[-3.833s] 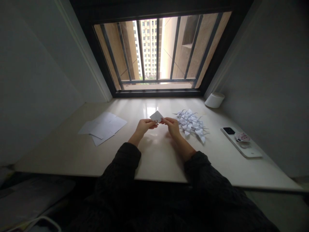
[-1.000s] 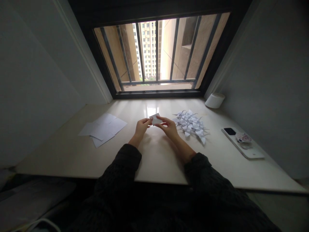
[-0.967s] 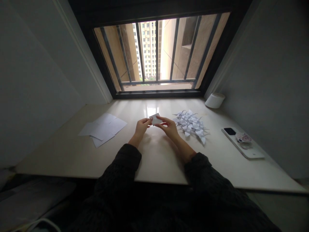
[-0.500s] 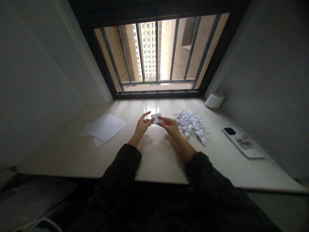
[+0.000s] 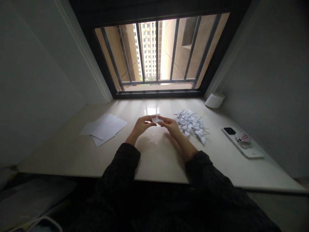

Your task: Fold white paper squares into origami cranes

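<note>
A small folded piece of white paper (image 5: 156,119) is held up in front of me, above the pale sill. My left hand (image 5: 143,125) pinches its left side between thumb and forefinger. On the other side my right hand (image 5: 170,125) grips it the same way, and the fingertips of both hands nearly meet. Fingers cover part of the paper, so its exact fold is hard to make out. Just right of my right hand lies a heap of folded white paper cranes (image 5: 191,124).
Several flat white paper sheets (image 5: 108,127) overlap at the left of the sill (image 5: 156,161). To the right lies a white phone (image 5: 251,151) with a round cartoon grip on its back. A white cylindrical object (image 5: 214,100) stands in the back right corner, near the barred window (image 5: 156,94).
My left forefinger, raised off the paper before, has come down onto its upper edge. The paper has tilted and shows less of its face. My right hand has barely moved.
</note>
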`<state>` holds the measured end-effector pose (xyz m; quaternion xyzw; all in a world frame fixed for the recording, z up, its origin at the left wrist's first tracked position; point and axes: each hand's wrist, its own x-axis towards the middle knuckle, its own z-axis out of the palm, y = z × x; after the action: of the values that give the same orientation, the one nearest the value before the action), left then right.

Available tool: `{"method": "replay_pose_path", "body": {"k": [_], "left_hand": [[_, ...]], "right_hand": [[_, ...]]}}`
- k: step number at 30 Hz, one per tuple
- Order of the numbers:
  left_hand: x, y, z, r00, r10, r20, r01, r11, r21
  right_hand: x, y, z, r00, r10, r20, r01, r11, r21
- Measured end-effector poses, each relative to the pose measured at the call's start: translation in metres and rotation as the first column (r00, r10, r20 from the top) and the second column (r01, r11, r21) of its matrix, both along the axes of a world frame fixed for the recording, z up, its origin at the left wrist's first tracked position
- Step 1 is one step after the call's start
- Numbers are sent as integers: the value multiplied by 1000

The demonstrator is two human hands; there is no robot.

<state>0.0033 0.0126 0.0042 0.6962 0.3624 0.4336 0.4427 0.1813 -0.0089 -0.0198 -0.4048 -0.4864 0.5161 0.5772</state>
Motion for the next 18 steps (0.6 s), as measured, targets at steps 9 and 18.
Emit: {"method": "replay_pose_path", "body": {"k": [9, 18], "left_hand": [[0, 1, -2, 998, 60, -36, -56, 995, 83], [-1, 2, -4, 991, 112, -76, -102, 987, 123]], "right_hand": [[1, 3, -8, 1000, 26, -3, -26, 1000, 2], [0, 2, -6, 998, 55, -36, -57, 997, -45]]}}
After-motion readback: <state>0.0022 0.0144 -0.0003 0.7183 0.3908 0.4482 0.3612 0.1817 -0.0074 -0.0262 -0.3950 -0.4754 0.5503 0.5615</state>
